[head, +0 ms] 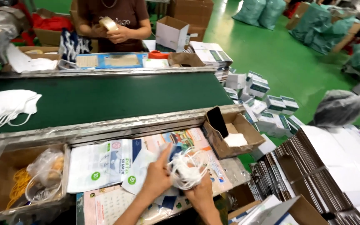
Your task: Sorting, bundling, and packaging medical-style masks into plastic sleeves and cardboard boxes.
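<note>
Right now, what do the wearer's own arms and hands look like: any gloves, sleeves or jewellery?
Both forearms are bare as far as the frame shows: no sleeves. The left hand and the right hand wear no gloves, and no rings, watch or bracelets are visible.

Belt (117,98) mostly bare, passable; mask pile (5,106) blocks its far-left end. Near bench crowded: left box (5,166), pouches (101,164), right box (234,135). Carton stacks (313,171) wall off right.

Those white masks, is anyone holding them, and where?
Yes. The right hand grips the bunch of masks from underneath; the left hand touches its side.
</note>
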